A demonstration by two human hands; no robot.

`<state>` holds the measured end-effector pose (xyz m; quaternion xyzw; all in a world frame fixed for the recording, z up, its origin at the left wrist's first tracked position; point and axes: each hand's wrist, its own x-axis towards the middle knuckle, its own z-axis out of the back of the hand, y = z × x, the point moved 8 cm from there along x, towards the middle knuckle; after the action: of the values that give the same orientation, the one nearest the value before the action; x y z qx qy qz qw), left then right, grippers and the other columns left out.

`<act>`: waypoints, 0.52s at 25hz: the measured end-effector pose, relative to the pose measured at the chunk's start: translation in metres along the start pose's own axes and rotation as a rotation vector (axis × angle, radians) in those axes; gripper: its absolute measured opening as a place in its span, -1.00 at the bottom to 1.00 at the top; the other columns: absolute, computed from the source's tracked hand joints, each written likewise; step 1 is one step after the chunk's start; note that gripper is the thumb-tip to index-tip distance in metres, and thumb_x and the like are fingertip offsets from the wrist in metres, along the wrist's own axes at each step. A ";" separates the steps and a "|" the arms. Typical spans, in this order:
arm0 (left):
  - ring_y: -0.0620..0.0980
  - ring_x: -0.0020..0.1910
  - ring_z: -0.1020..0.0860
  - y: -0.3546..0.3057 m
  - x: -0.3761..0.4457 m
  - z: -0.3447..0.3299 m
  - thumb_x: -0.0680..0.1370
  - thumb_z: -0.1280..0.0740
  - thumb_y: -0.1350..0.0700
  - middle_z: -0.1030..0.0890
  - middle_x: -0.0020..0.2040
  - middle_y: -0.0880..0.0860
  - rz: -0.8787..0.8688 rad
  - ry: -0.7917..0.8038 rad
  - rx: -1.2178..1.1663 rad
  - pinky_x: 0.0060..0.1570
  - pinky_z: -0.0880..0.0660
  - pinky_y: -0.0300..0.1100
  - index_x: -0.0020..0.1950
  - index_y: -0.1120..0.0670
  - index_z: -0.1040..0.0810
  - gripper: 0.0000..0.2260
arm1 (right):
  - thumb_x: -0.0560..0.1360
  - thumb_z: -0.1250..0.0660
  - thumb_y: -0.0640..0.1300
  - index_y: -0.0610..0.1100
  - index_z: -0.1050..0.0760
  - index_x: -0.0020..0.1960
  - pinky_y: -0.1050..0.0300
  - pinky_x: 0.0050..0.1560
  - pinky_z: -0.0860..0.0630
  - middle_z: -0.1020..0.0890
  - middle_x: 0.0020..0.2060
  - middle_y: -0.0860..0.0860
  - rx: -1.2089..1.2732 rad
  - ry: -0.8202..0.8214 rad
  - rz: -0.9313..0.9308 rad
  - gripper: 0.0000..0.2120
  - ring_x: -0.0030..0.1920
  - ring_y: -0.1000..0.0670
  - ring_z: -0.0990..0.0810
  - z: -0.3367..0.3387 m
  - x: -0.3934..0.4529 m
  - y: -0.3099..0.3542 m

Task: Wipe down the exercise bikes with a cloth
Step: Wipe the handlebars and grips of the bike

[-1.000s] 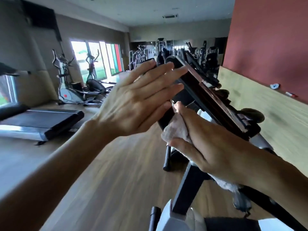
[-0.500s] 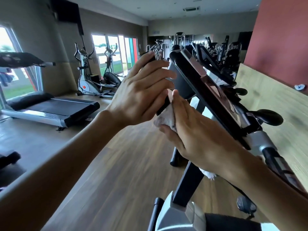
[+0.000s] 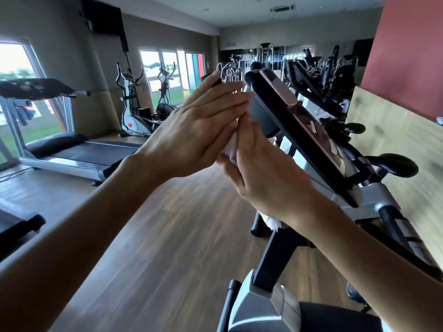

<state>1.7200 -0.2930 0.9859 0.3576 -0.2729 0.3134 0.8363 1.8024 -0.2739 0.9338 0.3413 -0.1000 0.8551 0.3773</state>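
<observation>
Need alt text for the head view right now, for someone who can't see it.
Two hands work at the back of a bike console: the right hand holds a white cloth, the left hand lies flat-fingered beside it. Treadmill and ellipticals stand on the left.

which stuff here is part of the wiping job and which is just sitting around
In the job:
cloth, held by the right hand
left hand, fingers straight
bike console

Just there:
treadmill
ellipticals by the windows
further bikes
</observation>
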 end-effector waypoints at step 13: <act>0.26 0.23 -0.52 -0.028 0.006 -0.014 0.67 -0.13 0.13 -0.64 -0.08 0.14 0.048 0.100 0.340 0.54 -0.13 0.25 -0.08 0.23 -0.63 -0.67 | 0.61 -0.01 0.28 -0.27 -0.07 0.60 -0.03 0.06 -0.62 -0.41 0.43 -0.15 -0.091 0.124 0.060 -0.22 0.35 -0.08 -0.51 0.007 -0.060 -0.020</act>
<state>1.7469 -0.2960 0.9696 0.4712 -0.1825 0.3925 0.7685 1.8495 -0.2972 0.8980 0.2670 -0.1253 0.8801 0.3721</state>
